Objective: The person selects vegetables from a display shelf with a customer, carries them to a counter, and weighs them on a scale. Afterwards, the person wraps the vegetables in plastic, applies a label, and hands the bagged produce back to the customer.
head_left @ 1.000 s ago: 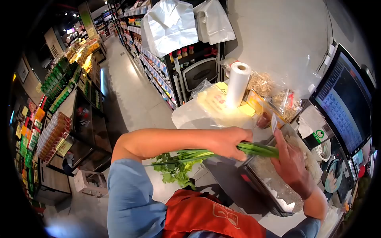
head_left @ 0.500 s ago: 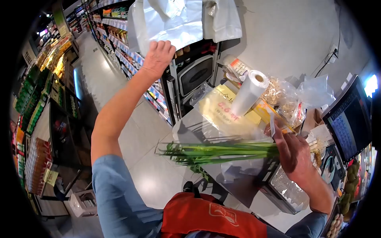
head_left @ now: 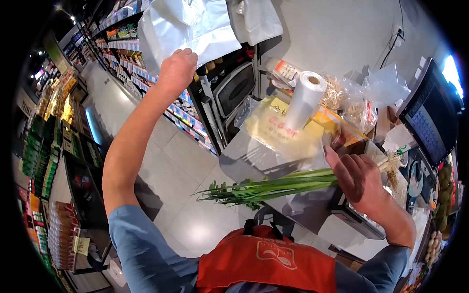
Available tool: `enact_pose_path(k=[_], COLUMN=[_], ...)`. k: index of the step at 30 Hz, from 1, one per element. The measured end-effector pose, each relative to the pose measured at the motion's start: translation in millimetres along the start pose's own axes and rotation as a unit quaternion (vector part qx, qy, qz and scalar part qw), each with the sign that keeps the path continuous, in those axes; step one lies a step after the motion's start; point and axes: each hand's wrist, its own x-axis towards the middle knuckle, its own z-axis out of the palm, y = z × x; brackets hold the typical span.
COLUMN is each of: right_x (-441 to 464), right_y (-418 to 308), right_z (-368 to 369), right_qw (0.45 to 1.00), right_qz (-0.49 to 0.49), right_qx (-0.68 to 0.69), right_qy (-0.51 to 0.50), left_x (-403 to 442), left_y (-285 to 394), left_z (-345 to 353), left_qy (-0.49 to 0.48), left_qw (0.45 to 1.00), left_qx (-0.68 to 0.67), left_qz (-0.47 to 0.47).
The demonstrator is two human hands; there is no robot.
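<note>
Head, L hand [head_left: 178,71] at bags [head_left: 200,24], R hand [head_left: 359,183] w/ greens [head_left: 286,185], 1 roll [head_left: 305,101]

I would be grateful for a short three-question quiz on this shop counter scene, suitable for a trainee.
1. Multiple choice: What does the right hand hold?
a) a melon
b) spring onions
c) scissors

2. True or false: The roots point toward the monitor, away from the person's left arm.

3. Fill in the missing word: The left hand is raised at the lower edge of the hanging white ____.

Key: 1. b; 2. true; 3. bags.
</note>
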Motion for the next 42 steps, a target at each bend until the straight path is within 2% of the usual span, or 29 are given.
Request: enact_pose_path(k=[6, 10, 13, 14, 17, 19, 20, 22, 24, 26, 29, 31, 36, 37, 39, 41, 42], right_x=[-7.9, -11.2, -15.0, -17.1, -31.0, -47.6, -59.2, -85.6, -113.4, -148.4, -207.4, -251.3, -379.5, -408.6, -454.5, -505.4, -525.9], right_y=[-4.8, -8.1, -12.0, -13.7, -22.5, -31.5, -34.5, -44.9, -59.7, -72.6, -90.3, -103.6, -137.2, -140.3, -151.4, -160.9, -162.5], right_z=[9.8, 14.1, 10.4, 10.1, 11.9, 11.4, 19.0, 23.1, 21.4, 12.2, 0.8, -11.0, -64.5, -79.8, -107.8, -138.0, -147.5], right_qw=[1.0, 0.999, 0.996, 0.996, 0.996, 0.995, 0.998, 0.996, 0.993, 0.991, 0.985, 0.98, 0.966, 0.963, 0.952, 0.941, 0.936], right_qz=[0.005, 0.017, 0.019, 0.016, 0.023, 0.04, 0.048, 0.077, 0.104, 0.126, 0.167, 0.187, 0.249, 0.267, 0.304, 0.336, 0.344], right_qx=[0.005, 0.027, 0.053, 0.044, 0.03, 0.009, -0.009, -0.039, -0.053, -0.047, 0.03, 0.059, -0.008, 0.006, 0.037, 0.009, -0.012], right_qy=[-0.001, -0.012, -0.076, -0.076, -0.081, -0.093, -0.049, -0.012, 0.005, 0.005, 0.02, 0.045, 0.066, 0.047, 0.002, -0.049, -0.072], left_x=[2.1, 0.6, -15.4, -25.4, -51.0, -66.0, -72.8, -80.7, -84.3, -91.8, -106.7, -103.8, -69.7, -55.3, -27.3, -17.9, -8.0], left_y=[28.9, 45.6, 67.9, 82.1, 125.4, 153.7, 163.0, 177.3, 206.3, 234.4, 288.2, 333.6, 467.8, 502.4, 567.1, 644.4, 675.4], left_z=[-28.1, -35.9, -38.9, -41.3, -50.0, -48.4, -50.5, -60.8, -75.4, -91.0, -105.9, -120.4, -151.6, -158.5, -177.9, -190.8, -202.5], left_qy=[-0.008, 0.023, 0.025, -0.022, -0.06, -0.092, -0.11, -0.217, -0.222, -0.288, -0.354, -0.407, -0.406, -0.41, -0.494, -0.438, -0.439], left_qw=[0.996, 0.981, 0.966, 0.966, 0.96, 0.958, 0.954, 0.926, 0.903, 0.878, 0.797, 0.72, 0.669, 0.659, 0.616, 0.601, 0.607], left_qx=[-0.017, 0.043, 0.006, 0.004, -0.113, -0.189, -0.22, -0.282, -0.352, -0.377, -0.488, -0.561, -0.62, -0.625, -0.613, -0.663, -0.654], left_qz=[0.083, 0.185, 0.257, 0.259, 0.248, 0.196, 0.169, 0.125, 0.103, 0.055, 0.021, 0.015, 0.066, 0.084, 0.03, 0.09, 0.105])
